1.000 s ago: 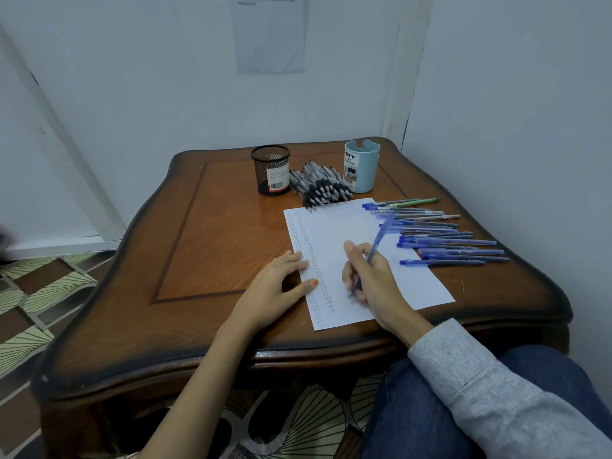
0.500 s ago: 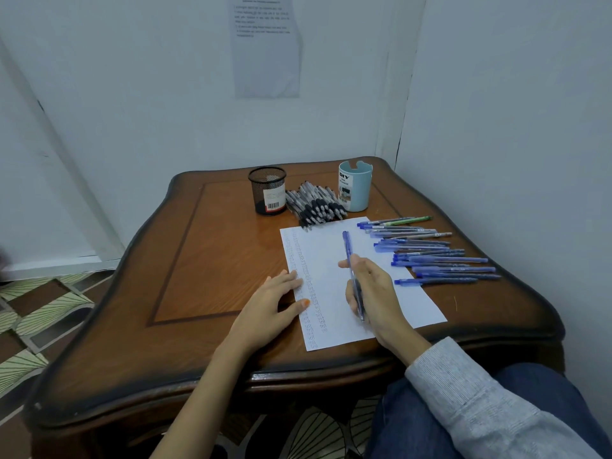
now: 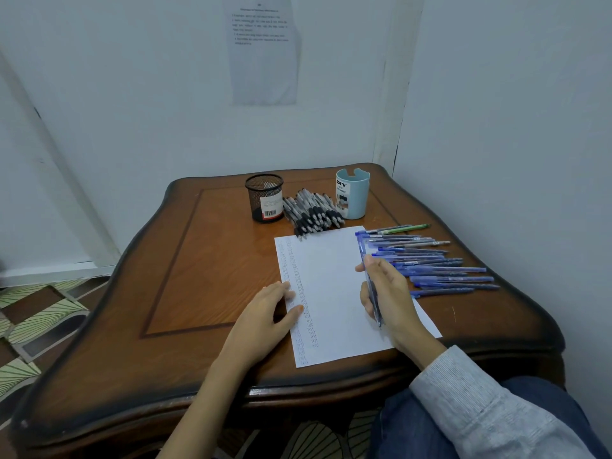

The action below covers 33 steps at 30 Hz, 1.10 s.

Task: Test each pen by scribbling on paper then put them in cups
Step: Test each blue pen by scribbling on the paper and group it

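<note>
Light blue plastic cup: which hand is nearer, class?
Right. The right hand, gripping a blue pen, is in front of the light blue plastic cup; the left hand rests farther left, on the white paper.

Blue pen (image 3: 362,249) in right hand (image 3: 393,294)

The single view comes from a camera worn on the person's head. It faces forward and down, across the near edge of the worktop (image 3: 185,266) toward the corner where two walls (image 3: 132,111) meet. The lens is wide, so the borders bend. The camera sits near: both forearms (image 3: 212,392) enter from the bottom edge, and the left hand (image 3: 261,313) and the right hand (image 3: 389,293) lie about in the middle. It seems turned slightly left, as tiled floor (image 3: 39,313) shows on that side.
</note>
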Available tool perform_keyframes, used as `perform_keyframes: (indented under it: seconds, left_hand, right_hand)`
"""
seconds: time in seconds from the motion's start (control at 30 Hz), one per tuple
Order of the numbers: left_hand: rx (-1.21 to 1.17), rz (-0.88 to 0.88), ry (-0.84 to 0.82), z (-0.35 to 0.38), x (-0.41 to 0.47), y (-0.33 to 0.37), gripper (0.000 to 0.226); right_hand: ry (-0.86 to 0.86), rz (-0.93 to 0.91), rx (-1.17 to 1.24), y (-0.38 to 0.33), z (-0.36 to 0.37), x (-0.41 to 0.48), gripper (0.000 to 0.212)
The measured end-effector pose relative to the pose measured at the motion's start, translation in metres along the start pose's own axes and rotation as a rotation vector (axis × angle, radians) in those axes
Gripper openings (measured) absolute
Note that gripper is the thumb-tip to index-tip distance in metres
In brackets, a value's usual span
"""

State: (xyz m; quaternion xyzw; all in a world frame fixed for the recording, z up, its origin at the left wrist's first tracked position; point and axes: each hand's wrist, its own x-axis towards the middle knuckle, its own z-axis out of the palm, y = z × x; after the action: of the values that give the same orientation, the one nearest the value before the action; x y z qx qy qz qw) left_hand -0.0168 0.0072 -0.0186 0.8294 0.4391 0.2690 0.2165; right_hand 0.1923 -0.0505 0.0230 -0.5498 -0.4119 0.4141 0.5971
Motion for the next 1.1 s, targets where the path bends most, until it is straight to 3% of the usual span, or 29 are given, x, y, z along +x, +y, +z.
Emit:
perform_keyframes:
  seconds: [0.13, 0.33, 0.53, 0.77, 0.9, 1.03, 1.1]
  left_hand:
    - [0.009, -0.015, -0.08, 0.0, 0.001, -0.001, 0.052]
    - [0.018, -0.027, -0.084, 0.0, 0.0, -0.003, 0.049]
    - [0.018, -0.026, -0.048, 0.003, -0.001, -0.004, 0.047]
    - [0.056, -0.003, -0.023, -0.009, 0.025, -0.002, 0.018]
    - [0.033, -0.052, 0.031, -0.006, 0.032, -0.01, 0.039]
    - [-0.02, -0.079, 0.047, -0.003, 0.033, -0.015, 0.039]
    - [-0.024, -0.071, 0.04, -0.003, 0.035, -0.015, 0.04]
  right_hand:
    - [0.049, 0.004, -0.073, -0.001, 0.001, 0.004, 0.032]
    - [0.074, 0.029, -0.085, 0.003, -0.003, 0.011, 0.032]
    - [0.028, 0.157, -0.125, -0.001, -0.01, 0.043, 0.014]
    - [0.075, -0.039, -0.704, 0.005, -0.004, 0.091, 0.018]
    - [0.085, -0.086, -0.88, 0.013, 0.006, 0.117, 0.017]
    - [0.091, -0.066, -0.959, 0.023, 0.013, 0.133, 0.027]
    - [0.104, -0.066, -0.954, 0.027, 0.015, 0.137, 0.022]
